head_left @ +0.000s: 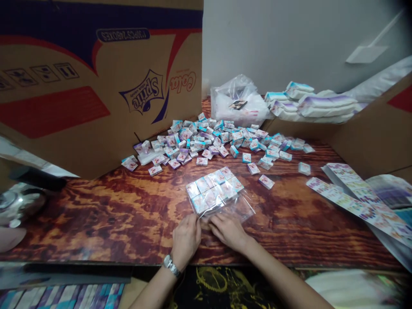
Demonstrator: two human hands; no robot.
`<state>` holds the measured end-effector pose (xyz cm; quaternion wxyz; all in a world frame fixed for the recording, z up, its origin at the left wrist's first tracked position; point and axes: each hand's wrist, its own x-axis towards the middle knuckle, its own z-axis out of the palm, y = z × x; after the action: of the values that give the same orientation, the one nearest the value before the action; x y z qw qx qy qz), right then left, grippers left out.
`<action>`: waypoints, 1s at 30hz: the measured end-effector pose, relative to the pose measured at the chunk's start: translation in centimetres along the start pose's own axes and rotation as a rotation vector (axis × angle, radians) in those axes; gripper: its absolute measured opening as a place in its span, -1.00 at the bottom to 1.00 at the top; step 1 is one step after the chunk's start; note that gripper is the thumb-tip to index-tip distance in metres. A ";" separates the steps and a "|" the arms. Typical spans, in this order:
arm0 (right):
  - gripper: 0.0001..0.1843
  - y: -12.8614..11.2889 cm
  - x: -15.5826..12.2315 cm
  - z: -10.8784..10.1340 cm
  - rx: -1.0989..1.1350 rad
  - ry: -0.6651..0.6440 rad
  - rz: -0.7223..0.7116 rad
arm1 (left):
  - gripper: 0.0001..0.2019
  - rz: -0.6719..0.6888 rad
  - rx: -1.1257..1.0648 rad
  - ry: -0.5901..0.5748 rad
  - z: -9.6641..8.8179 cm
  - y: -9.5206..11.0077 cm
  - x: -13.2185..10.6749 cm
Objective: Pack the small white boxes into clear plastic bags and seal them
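Observation:
A clear plastic bag lies on the table with several small printed boxes inside, set in two rows. Its near, loose edge is between my hands. My left hand, with a watch on the wrist, is closed, its fingers pinching the bag's edge at the left corner. Just to the right, my right hand has its fingers bent together on the same edge. The exact fingertip contact is partly hidden by the hands and by glare on the plastic.
Beyond the bag spreads a heap of small boxes. A large carton stands at left. Empty-looking plastic bags lie at the back. Wrapped packs rest on another carton at right, near printed strips. The wooden table ends before my body.

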<state>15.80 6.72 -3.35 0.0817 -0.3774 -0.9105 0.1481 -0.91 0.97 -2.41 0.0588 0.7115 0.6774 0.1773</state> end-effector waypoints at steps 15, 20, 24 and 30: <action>-0.78 4.6 0.1 -0.8 -0.207 0.050 0.225 | -0.84 0.005 0.073 0.054 -0.6 -1.3 0.4; -0.78 4.5 -0.2 -1.3 -0.112 0.016 0.154 | -0.81 0.037 0.118 0.176 -1.2 -0.5 0.4; -0.80 4.8 -1.0 -1.2 -0.110 0.047 0.222 | -0.72 0.361 0.081 0.242 -0.8 2.2 -0.1; -0.80 5.4 -2.8 -1.2 0.021 0.074 0.212 | -0.63 0.498 -0.145 -0.010 -0.8 1.3 -1.7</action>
<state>21.66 8.62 -4.12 0.1033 -0.4759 -0.8602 0.1514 0.05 -0.93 -1.56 0.0675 0.8511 0.4665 0.2310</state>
